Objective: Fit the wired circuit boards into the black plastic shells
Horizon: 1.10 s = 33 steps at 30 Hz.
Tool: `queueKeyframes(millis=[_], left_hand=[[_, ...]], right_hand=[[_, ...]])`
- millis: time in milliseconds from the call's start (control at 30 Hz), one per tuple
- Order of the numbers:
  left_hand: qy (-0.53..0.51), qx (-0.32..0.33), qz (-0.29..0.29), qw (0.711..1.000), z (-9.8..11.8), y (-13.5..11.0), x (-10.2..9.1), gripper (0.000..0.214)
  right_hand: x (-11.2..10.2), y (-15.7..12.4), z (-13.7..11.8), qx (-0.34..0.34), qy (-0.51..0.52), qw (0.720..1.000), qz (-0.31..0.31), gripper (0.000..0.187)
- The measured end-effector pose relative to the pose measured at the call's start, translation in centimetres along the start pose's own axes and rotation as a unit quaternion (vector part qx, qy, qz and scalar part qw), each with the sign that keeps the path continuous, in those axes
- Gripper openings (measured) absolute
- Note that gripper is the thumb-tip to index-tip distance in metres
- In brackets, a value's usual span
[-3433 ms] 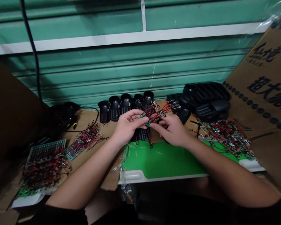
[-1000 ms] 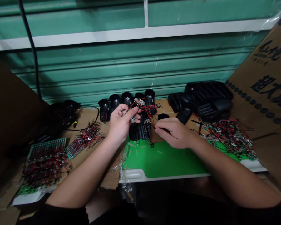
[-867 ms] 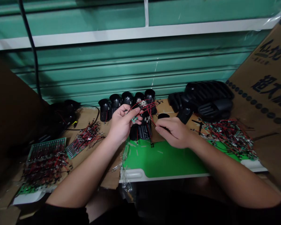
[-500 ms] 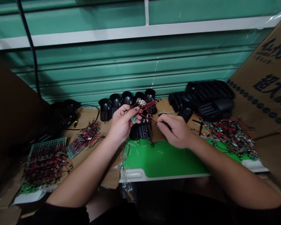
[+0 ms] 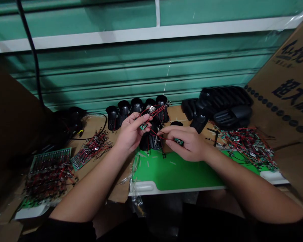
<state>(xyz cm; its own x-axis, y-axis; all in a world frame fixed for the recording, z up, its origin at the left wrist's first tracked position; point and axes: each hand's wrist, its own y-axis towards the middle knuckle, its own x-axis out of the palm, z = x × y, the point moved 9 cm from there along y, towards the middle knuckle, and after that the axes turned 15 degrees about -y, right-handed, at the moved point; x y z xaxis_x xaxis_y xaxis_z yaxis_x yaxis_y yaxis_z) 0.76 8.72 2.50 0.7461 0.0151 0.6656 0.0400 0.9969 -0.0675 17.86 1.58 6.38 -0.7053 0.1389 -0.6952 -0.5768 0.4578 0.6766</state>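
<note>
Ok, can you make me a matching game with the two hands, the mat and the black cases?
Things:
1. left hand
2. right hand
3. mat
4. black cases

Matches:
a. green, under the hands
b. pinches one board
c. stand in a row at the back
d. holds a bunch of red wires

Pairs: 1-d, 2-b, 3-a, 4-c.

Small electronics-assembly workshop bench: green work mat [image 5: 176,171] at 6 o'clock, red-wired circuit boards [image 5: 244,144] heaped at 3 o'clock, panel of wired boards [image 5: 47,174] at 8, black plastic housings [image 5: 137,108] ranked at 12.
</note>
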Motion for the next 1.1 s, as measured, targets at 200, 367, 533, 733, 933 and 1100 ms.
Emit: queueKeyframes(millis=[200,367,533,733,933,1100], left_hand=[[0.022,0.014,-0.048,0.998,1.6,0.6,-0.1,0.056],[0.1,-0.033,-0.211,0.972,2.2,-0.3,1.3,0.047],[0.338,-0.156,-0.382,0.846,-2.2,-4.0,2.6,0.023],[0.539,-0.183,-0.483,0.665,-6.4,-6.5,2.2,0.023],[0.605,-0.185,-0.462,0.622,-4.7,-6.8,2.0,0.029],[0.622,-0.22,-0.454,0.599,-3.7,-7.0,0.5,0.033]], right_hand=[[-1.1,0.6,1.0,0.017,0.167,0.981,-0.093,0.03],[-3.2,-0.4,6.9,0.177,0.217,0.957,-0.08,0.04],[-5.0,-1.9,12.2,0.332,0.259,0.897,0.135,0.03],[-2.5,-2.1,12.0,0.392,0.327,0.851,0.125,0.039],[-1.1,-2.1,10.8,0.417,0.352,0.832,0.094,0.048],[-0.7,-1.8,10.2,0.406,0.342,0.845,0.068,0.049]])
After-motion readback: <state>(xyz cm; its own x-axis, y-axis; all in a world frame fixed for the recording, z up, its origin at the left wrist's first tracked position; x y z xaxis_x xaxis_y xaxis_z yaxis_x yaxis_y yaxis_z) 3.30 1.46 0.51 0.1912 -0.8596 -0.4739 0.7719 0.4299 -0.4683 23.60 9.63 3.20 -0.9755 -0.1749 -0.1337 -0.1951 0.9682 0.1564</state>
